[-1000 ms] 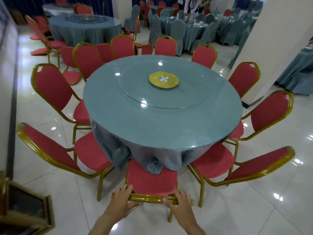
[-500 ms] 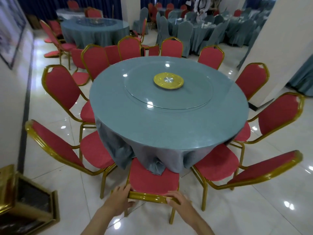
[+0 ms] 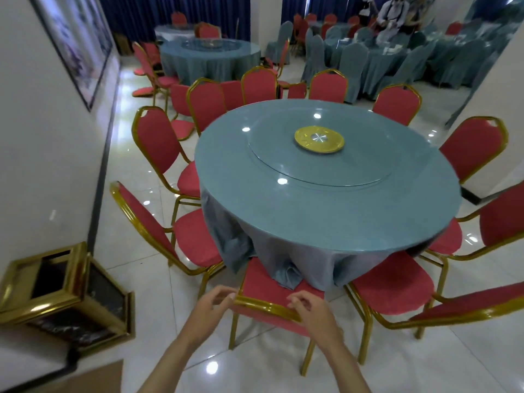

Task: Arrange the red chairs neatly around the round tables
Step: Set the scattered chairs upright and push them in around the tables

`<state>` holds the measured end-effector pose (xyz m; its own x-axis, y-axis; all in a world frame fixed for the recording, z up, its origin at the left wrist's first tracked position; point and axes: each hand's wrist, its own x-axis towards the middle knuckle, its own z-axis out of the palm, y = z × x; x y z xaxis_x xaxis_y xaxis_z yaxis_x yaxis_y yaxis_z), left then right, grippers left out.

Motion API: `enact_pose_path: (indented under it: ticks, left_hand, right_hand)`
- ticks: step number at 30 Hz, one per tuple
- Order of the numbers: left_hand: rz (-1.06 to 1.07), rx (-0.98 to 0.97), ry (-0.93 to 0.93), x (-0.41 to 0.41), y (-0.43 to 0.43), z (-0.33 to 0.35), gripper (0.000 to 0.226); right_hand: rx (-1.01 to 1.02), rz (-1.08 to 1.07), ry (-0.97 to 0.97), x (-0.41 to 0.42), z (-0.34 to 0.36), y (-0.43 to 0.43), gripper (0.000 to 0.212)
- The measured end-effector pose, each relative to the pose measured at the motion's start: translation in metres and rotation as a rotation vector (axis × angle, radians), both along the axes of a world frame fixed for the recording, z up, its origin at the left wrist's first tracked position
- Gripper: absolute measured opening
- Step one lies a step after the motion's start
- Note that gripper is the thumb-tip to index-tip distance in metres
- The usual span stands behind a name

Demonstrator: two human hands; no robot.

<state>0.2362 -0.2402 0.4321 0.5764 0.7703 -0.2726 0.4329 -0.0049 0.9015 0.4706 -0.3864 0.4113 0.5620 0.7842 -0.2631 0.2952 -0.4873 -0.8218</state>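
Right chair (image 3: 391, 287) seemingly crowds the near chair (image 3: 272, 286).

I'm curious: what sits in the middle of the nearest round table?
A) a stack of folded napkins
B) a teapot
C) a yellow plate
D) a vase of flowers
C: a yellow plate lies flat at the centre of the glass turntable on the round table.

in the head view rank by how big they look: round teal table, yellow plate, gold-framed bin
1. round teal table
2. gold-framed black bin, though nearness to the camera inflates it
3. round yellow plate
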Motion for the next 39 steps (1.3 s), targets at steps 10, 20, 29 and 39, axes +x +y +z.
enact_pose_path:
  ticks: [10,20,29,39]
  left_hand:
    - [0.189,-0.047,-0.043,-0.099,0.081,-0.001,0.017]
    - [0.248,0.026,-0.094,-0.231,0.215,0.023,0.017]
    - [0.250,0.050,-0.117,-0.280,0.321,0.027,0.015]
    - [0.263,0.054,-0.076,-0.251,0.479,0.011,0.017]
  right_hand:
    - [0.092,0.110,0.140,-0.120,0.022,0.101,0.019]
    - [0.160,0.189,0.188,-0.246,0.055,0.260,0.019]
    - [0.130,0.227,0.208,-0.292,0.049,0.363,0.017]
    - [0.146,0.147,0.303,-0.270,0.014,0.518,0.018]
